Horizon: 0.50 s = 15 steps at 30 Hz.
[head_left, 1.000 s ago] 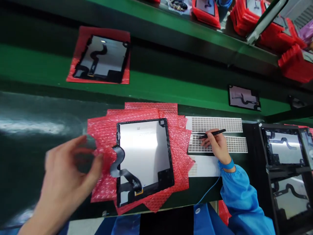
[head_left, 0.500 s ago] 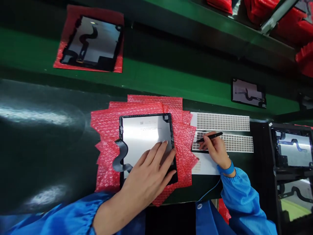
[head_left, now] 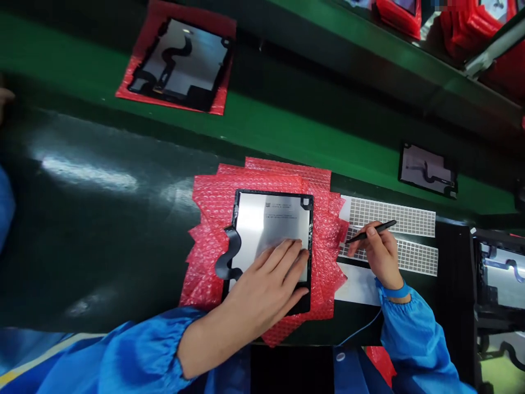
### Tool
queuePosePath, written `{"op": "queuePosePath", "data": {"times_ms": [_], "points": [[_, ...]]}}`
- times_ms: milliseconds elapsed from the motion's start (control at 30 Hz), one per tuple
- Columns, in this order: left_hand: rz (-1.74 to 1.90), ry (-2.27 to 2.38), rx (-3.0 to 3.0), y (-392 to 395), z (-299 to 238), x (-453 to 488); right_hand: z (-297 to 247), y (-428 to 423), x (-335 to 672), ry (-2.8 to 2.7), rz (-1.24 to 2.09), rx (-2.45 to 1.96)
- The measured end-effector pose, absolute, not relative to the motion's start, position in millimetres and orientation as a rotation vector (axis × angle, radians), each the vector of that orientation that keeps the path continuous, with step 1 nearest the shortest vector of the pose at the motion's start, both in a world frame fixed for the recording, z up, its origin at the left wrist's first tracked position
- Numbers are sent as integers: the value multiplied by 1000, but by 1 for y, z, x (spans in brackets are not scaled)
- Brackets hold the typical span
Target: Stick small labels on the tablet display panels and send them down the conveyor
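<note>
A tablet screen panel (head_left: 262, 230) lies face down, its silvery back up and black frame around it. From its left side a dark flex cable (head_left: 232, 246) curls outward. Flat across the panel's lower right part rests my left hand (head_left: 266, 284), fingers stretched out, covering part of the back. In my right hand (head_left: 381, 251), pinched between the fingers, are slim black tweezers (head_left: 379, 227). Their tip points left, over the left end of a sheet of small grey stickers (head_left: 418, 257); whether it touches cannot be made out.
Red bubble bags (head_left: 213, 202) are stacked under the panel. Another sticker sheet (head_left: 394, 216) and a white sheet (head_left: 356, 284) lie alongside. More panels sit on the green ledge (head_left: 184, 60) and in a black rack (head_left: 504, 273). At far left, a co-worker's blue sleeve (head_left: 5, 208) shows.
The camera view has swung, so the bench appears farther right. A co-worker's hand and sleeve have come into view at the left. Both my hands keep nearly the same pose.
</note>
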<state>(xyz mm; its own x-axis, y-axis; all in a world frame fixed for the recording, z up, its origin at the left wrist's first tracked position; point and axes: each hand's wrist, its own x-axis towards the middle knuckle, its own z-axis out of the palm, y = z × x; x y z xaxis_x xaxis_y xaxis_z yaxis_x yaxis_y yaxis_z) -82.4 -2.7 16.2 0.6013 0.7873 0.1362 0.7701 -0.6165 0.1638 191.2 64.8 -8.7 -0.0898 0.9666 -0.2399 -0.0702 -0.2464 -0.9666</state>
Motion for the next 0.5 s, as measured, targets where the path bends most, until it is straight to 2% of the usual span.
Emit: {"op": "queuePosePath", "data": {"times_ms": [233,500], "points": [[227,1431,2664,9,18,-74,-13,86,132,-1155,1706,-1200],[227,1451,2646,5,14,-74,-18,88,131,-1157,1780,-1184]]}}
